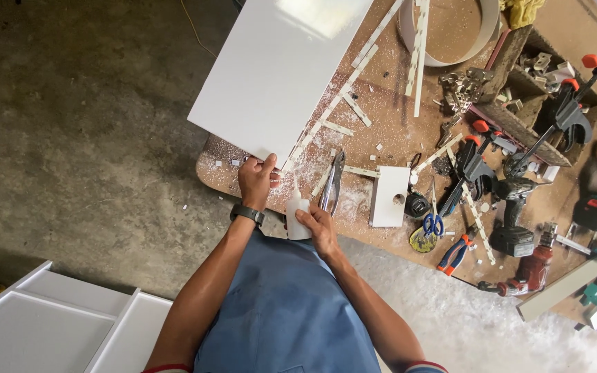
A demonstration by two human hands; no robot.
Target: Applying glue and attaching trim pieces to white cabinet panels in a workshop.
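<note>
A: Item one, nearest: right hand (318, 224), fingers wrapped round a small white bottle (298, 217), nozzle pointing toward the panel corner.

B: Item two?

A: Left hand (257, 178), fingers pinched on the corner of the white panel (279, 72), just beyond the nozzle.

B: Step?

A: Likely gluing that edge; next calls for a steady nozzle. Beyond the fingers: metal snips (333, 181), blue-handled scissors (432, 222), clamps (562, 114).

Tool clutter (513, 200) right; bare floor (70, 138) left
</note>
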